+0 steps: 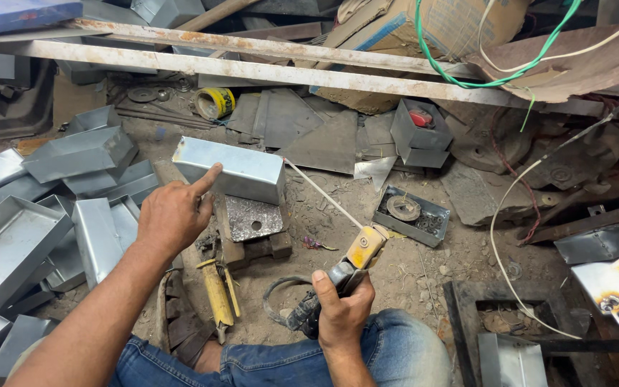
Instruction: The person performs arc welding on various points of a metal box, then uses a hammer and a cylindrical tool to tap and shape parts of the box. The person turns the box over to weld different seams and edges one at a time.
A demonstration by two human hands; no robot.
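Note:
My left hand [175, 213] rests on the near edge of a shiny sheet-metal box [231, 168], index finger stretched across its front face. The box sits on a small perforated plate and blocks [252, 218]. My right hand [342, 308] grips a welding electrode holder [356, 258] with a yellow jaw. A thin welding rod [322, 194] runs from the jaw up to the box's right end, its tip at the box corner.
Several folded metal trays [16, 236] pile up at the left. A yellow-handled hammer [216, 294] lies by my knee. A small tray of discs [411, 215] sits to the right, with white cable [499, 258], rusty bars [252, 70] and scrap behind.

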